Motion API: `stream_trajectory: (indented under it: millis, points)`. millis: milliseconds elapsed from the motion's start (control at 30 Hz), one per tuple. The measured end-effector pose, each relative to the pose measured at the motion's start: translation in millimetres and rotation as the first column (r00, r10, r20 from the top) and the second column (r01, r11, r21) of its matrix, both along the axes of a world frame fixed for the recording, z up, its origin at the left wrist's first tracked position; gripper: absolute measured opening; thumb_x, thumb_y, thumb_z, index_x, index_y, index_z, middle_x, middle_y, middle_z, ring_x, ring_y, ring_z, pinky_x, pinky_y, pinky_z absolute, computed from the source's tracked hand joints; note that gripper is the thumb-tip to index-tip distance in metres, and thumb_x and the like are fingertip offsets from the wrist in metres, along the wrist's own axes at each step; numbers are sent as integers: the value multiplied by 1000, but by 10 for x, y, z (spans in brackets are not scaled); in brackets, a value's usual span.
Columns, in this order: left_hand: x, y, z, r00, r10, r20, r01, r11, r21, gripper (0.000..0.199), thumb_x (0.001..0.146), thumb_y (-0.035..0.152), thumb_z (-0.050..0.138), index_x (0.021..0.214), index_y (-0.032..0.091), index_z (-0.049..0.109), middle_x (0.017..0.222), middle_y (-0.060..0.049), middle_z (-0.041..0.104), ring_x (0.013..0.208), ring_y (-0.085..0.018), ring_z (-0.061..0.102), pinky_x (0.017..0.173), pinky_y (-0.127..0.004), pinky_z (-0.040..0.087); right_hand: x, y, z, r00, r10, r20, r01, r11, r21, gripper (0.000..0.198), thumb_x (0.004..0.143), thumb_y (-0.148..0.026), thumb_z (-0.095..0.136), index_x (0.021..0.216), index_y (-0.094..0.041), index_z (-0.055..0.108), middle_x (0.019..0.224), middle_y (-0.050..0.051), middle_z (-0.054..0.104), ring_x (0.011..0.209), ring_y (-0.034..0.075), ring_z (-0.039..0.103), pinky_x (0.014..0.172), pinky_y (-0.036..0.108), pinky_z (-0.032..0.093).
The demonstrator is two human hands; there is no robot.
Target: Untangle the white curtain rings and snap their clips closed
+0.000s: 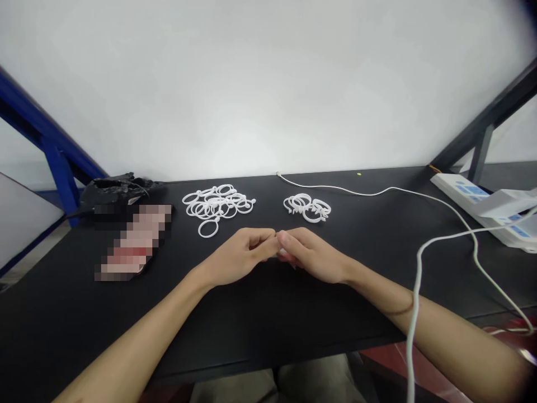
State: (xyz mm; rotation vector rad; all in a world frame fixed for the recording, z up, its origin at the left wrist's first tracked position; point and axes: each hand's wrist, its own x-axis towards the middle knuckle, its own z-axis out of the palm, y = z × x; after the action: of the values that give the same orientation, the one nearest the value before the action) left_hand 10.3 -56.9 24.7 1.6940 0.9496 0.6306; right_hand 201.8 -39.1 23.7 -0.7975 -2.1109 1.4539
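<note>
My left hand (241,254) and my right hand (312,254) meet at the fingertips above the black table's front half. Both are closed, fingers pinched together. Between them shows a small bit of a white piece (282,253); the fingers cover the rest, so its full shape cannot be made out. Beyond my left hand lies a loose heap of thin white rings (208,228), each with a small knob or tab. A smaller group of white rings (312,217) with pointed tabs rests just behind my right hand.
A pixelated flat object (138,240) and a crumpled black plastic bag (111,193) lie at the left. A white cable (369,194) crosses the back and right; another strand passes over my right forearm. At far right is a white-and-blue box (465,196). A pale wall stands behind the table (235,336).
</note>
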Motion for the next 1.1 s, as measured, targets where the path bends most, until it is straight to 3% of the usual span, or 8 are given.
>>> stream_trajectory:
  millis: [167,267,400,500,800,900,1033,1100]
  points:
    - [-6,5,0,1000,-4,24,3,999,43,44,95,51,41,68,18,47,61,4,41,58,-11,37,56,-25,34,17,27,-13,1000,-3,17,2,999,42,52,96,-59,37,63,-19,42,60,-5,39,55,9,38,53,24,33]
    - [-28,65,-66,982,177,-60,-161,964,212,32,95,48,42,92,21,58,84,-1,59,76,-15,54,71,-29,46,70,120,-15,973,-190,131,146,948,284,41,95,-51,47,69,-19,48,63,-4,45,57,11,42,55,25,34]
    - [-107,235,-259,746,606,-275,-259,645,719,31,92,34,49,118,20,58,122,-9,58,115,-29,47,101,-46,40,214,332,-38,861,-504,77,301,624,721,23,93,-37,54,79,-19,57,82,3,56,74,16,50,69,30,41]
    - [-173,341,-374,548,752,-367,-155,522,839,37,92,27,47,127,18,56,134,-14,51,123,-36,41,101,-55,37,329,466,-69,751,-660,30,355,441,824,20,93,-35,55,86,-18,62,93,7,60,85,21,51,79,36,43]
    - [-201,354,-325,504,802,-322,-148,447,882,22,94,25,46,89,20,67,130,-13,56,119,-38,42,93,-57,36,372,488,-114,681,-729,68,320,380,868,23,91,-37,55,100,-18,66,105,14,54,95,29,51,83,46,47]
    - [-122,277,-236,648,729,-221,-265,488,831,19,95,24,44,92,21,62,118,-11,60,109,-31,49,90,-49,39,285,398,-70,748,-664,-11,409,448,795,23,91,-36,56,106,-20,63,107,12,53,97,26,54,86,44,48]
    - [11,112,-146,893,439,-101,-360,831,424,16,96,32,42,92,21,54,79,0,58,71,-16,53,67,-30,43,107,205,-28,898,-439,-36,392,759,521,26,92,-39,55,111,-21,58,111,8,52,73,13,58,74,33,51]
    - [59,42,-129,944,329,-24,-317,924,215,18,95,35,43,89,21,51,71,3,53,65,-14,50,62,-26,41,37,113,-19,940,-342,6,310,859,408,22,93,-42,54,94,-20,59,102,6,57,70,12,56,71,30,49]
